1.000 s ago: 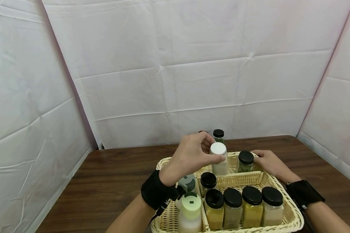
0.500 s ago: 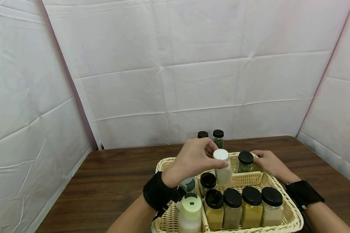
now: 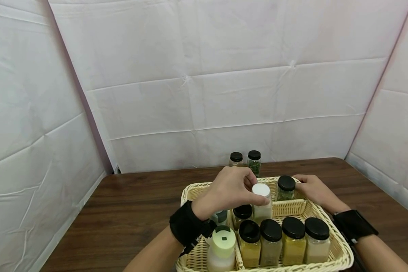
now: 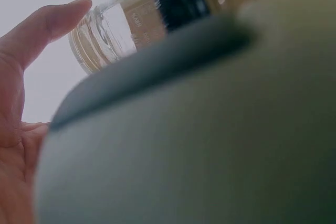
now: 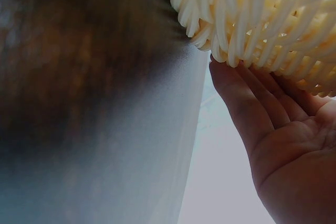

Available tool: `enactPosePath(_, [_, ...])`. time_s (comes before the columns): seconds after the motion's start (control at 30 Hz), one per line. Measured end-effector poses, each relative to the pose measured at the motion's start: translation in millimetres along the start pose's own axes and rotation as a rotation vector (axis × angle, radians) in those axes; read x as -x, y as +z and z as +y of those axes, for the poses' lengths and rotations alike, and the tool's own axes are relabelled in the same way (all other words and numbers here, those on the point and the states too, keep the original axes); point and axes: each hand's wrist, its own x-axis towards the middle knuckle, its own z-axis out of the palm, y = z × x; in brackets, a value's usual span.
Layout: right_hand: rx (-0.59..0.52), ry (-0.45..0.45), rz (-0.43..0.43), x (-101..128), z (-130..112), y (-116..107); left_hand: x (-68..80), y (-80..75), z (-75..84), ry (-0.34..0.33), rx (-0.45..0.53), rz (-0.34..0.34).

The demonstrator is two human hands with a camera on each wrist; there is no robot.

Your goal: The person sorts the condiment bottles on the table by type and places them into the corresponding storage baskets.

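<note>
Head view: the left hand (image 3: 229, 190) pinches the white-capped jar (image 3: 261, 202) by its top, upright in the basket (image 3: 340, 251), hiding its back. The right hand (image 3: 314, 190), fingers straight together, presses the basket's 2 o'clock wall. Left wrist view is blurred; jar print is unreadable.

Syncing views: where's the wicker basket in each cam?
Head: wicker basket at bottom centre, holding the jars.
Left wrist: not visible; only a blurred lid, a jar and fingers.
Right wrist: its woven wall fills the top right, against the right hand.
Shared landmark: the right hand on the basket's far right side.
</note>
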Motion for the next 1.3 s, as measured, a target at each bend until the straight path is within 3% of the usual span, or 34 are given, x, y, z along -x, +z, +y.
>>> enactPosePath(0.2, [0.002,-0.004,-0.003,1,-1,-1,1.7,4.1,-1.0,0.023,-0.014,-0.053])
enactPosePath(0.6, [-0.003,0.004,-0.006,1,3,-1,-3.1,9.8,-4.5,0.029,-0.115,-0.084])
enactPosePath(0.93, [0.001,0.003,0.001,1,4,-1,-6.9,18.3,-6.5,0.087,-0.186,-0.094])
enactPosePath(1.3, [-0.011,0.006,0.002,2,2,0,-5.7,22.8,-7.5,0.072,-0.201,-0.104])
